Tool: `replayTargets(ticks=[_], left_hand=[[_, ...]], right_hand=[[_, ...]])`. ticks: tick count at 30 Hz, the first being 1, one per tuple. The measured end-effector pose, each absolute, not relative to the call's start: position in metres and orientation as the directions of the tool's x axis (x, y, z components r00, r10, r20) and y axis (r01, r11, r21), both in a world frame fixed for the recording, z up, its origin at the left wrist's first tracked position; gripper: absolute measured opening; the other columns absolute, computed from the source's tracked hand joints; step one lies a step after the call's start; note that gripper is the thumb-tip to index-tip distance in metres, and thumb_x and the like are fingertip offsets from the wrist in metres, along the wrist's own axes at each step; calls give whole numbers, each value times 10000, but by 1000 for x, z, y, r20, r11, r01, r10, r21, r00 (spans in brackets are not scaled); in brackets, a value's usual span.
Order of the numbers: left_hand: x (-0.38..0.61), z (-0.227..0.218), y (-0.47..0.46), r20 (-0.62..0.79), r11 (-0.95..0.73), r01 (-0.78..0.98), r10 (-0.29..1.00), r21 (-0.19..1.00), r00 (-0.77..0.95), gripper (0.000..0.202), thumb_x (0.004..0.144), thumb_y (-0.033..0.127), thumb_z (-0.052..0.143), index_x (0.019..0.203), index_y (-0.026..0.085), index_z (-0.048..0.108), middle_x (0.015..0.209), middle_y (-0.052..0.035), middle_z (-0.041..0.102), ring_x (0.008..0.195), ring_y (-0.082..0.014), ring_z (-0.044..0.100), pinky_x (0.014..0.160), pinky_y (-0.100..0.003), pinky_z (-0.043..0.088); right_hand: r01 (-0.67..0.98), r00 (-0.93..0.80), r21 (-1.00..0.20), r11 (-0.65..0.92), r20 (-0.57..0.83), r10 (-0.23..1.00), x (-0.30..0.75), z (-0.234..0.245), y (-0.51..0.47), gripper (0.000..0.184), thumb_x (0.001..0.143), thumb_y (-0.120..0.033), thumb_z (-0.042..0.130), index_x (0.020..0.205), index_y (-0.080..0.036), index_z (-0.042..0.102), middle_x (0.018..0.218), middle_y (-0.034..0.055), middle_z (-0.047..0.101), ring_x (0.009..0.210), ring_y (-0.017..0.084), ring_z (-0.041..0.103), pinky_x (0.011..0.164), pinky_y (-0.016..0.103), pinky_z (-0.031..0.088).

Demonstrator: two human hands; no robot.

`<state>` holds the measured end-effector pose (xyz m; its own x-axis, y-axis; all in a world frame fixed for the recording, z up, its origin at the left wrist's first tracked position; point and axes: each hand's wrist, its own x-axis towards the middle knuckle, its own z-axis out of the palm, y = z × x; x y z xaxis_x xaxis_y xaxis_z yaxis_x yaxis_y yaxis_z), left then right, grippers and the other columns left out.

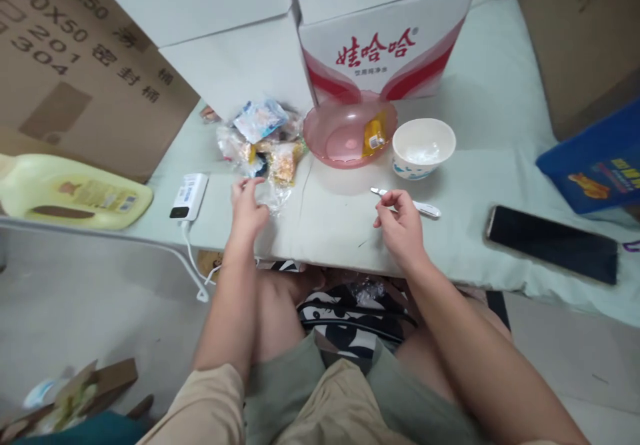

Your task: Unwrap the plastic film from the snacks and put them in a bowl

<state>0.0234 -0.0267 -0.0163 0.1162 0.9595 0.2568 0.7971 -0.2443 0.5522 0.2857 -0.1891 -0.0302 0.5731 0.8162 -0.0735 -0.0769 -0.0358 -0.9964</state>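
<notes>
My left hand [249, 208] is at the near side of a pile of wrapped snacks [283, 164], its fingers apart and nothing visible in them. Clear plastic wrapping lies just right of it. My right hand [403, 228] has its fingers curled into a pinch, over a white-handled craft knife [427, 209]. The knife's blade points left, and its middle is hidden behind the fingers. Whatever the pinch holds, if anything, I cannot make out. Beyond the hands stand a pink transparent bowl [325, 148] with a yellow packet [374, 135] inside and a white paper bowl [420, 168] holding clear plastic.
White cartons [380, 52] line the back. On the left are a yellow bottle [100, 195] and a white power bank [189, 195] with a cable over the table edge. A black phone [553, 244] and a blue box [595, 158] are on the right.
</notes>
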Motion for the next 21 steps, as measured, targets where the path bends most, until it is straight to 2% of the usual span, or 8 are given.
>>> replayTargets(ticks=[2,5,8,10,12,14,17,21], left_hand=[[13,-26,-20,204,-349,790,937,504,284,704,591,15,629,1255,247,661,1460,-141,440,1426,-384,414,1205,-534,341],[8,-31,1,185,-479,730,874,487,450,665,671,127,716,1316,269,644,1584,-121,324,1520,-413,275,1249,-580,249],[11,-31,25,192,-595,665,793,451,579,404,741,300,760,1140,240,728,1608,-109,339,1534,-385,263,1262,-555,218],[18,-30,35,221,-636,615,757,467,615,228,800,392,713,936,212,743,1548,-111,456,1497,-350,344,1252,-514,244],[30,-28,36,250,-616,567,766,547,592,268,868,443,615,812,193,696,1327,-118,644,1335,-303,526,1173,-466,365],[45,-27,26,244,-538,526,814,659,527,332,907,461,529,761,184,643,959,-78,719,1001,-238,650,961,-385,498],[69,-25,-7,188,-403,458,876,793,444,353,887,467,544,675,185,556,645,1,577,660,-150,542,647,-272,445],[93,-26,-60,20,-199,383,905,902,424,302,866,484,611,783,197,567,585,45,545,544,-109,479,538,-226,361]], right_hand=[[-35,562,-998,-49,-60,825,280,-33,-187,128,807,-292,582,888,-244,495,883,-30,548,547,71,518,526,250,483],[4,558,-997,-71,-57,828,272,-37,-182,127,806,-279,582,897,-243,502,887,-27,554,560,74,514,535,246,477],[28,554,-995,-94,-63,830,265,-38,-176,122,797,-270,575,891,-238,504,885,-25,563,561,76,526,545,249,470],[44,541,-993,-108,-67,838,262,-38,-173,112,797,-265,566,884,-236,502,888,-21,570,553,79,537,542,254,455],[61,527,-992,-114,-65,847,259,-39,-170,101,804,-266,560,880,-236,502,888,-17,578,549,84,544,535,259,436],[85,520,-990,-109,-49,853,258,-40,-168,87,814,-269,554,879,-236,508,887,-13,589,546,88,543,538,265,429],[153,504,-983,-101,-10,863,258,-43,-169,72,833,-281,540,887,-233,532,856,-6,614,563,109,555,569,286,450],[346,304,-937,44,157,940,257,-44,-175,228,834,-335,598,1034,-225,603,1004,69,705,887,222,678,777,377,546]])
